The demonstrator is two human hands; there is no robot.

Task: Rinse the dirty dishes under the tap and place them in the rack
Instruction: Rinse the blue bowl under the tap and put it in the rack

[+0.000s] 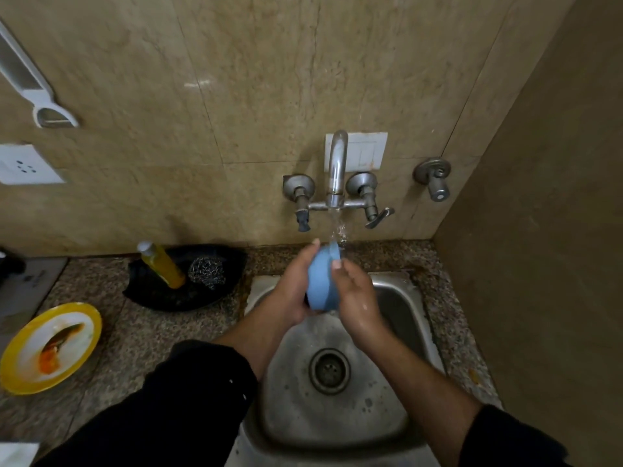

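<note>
Water runs from the steel tap (337, 170) onto a small blue bowl (322, 281) that I hold tilted on its side over the steel sink (397, 298). My left hand (293, 288) grips the bowl from the left, its fingers curled round the outside. From the right, my right hand (357, 294) holds the bowl with the thumb on its rim. On the counter at the left lies a dirty yellow-rimmed plate (20, 375) smeared with orange sauce. No rack is in view.
A black tray (215, 291) behind the sink's left side holds a yellow soap bottle (161, 264) and a steel scrubber (207, 273). The sink drain (329, 370) lies below my hands. A side wall closes the right; a separate valve (435, 180) sticks out of the back wall.
</note>
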